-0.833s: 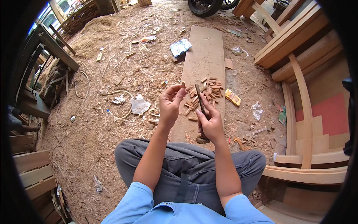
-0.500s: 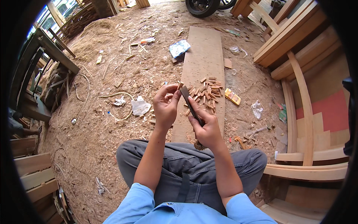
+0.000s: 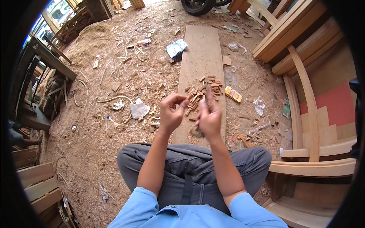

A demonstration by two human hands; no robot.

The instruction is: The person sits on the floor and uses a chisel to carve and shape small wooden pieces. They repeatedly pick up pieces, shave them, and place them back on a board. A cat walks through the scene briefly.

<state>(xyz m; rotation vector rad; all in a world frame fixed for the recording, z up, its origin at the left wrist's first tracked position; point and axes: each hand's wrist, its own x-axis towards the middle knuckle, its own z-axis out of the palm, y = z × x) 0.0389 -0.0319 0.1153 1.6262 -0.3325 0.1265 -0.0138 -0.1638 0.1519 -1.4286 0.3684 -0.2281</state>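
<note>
A brown floor (image 3: pixel 91 140) strewn with wood shavings and scraps spreads across the middle of the frame, with a heap of sawdust (image 3: pixel 93 40) at upper left. Bright light comes through an opening (image 3: pixel 38 26) in that corner. A dark frame (image 3: pixel 55 61) stands along the left edge, above planks (image 3: pixel 38 173) at lower left. Pale wooden frames (image 3: pixel 311 114) line the right side, backed partly by a red panel (image 3: pixel 336 110). A black wheel (image 3: pixel 197 9) is cut off by the top edge.
</note>
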